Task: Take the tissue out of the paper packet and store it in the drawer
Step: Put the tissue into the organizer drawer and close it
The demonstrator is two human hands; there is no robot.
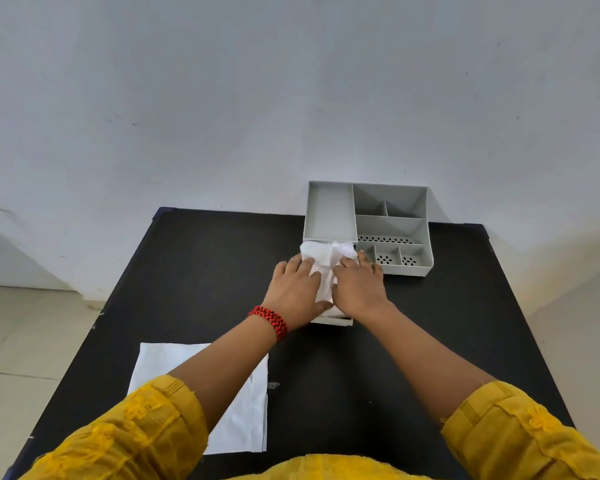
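Note:
White tissue point(323, 261) lies bunched in the pulled-out drawer point(333, 320) of a grey desk organiser point(329, 209) at the far side of the black table. My left hand point(297, 289) and my right hand point(359, 285) lie side by side on top of the tissue, fingers stretched forward, pressing it down into the drawer. Only the drawer's front edge shows below my wrists. The flat white paper packet point(243, 410) lies on the table near me, partly under my left forearm.
The organiser has several open compartments on top, some with perforated floors point(388, 259). The black table point(194, 271) stands against a pale wall; its left edge drops to a tiled floor point(21, 341). A small dark scrap point(273, 385) lies beside the packet.

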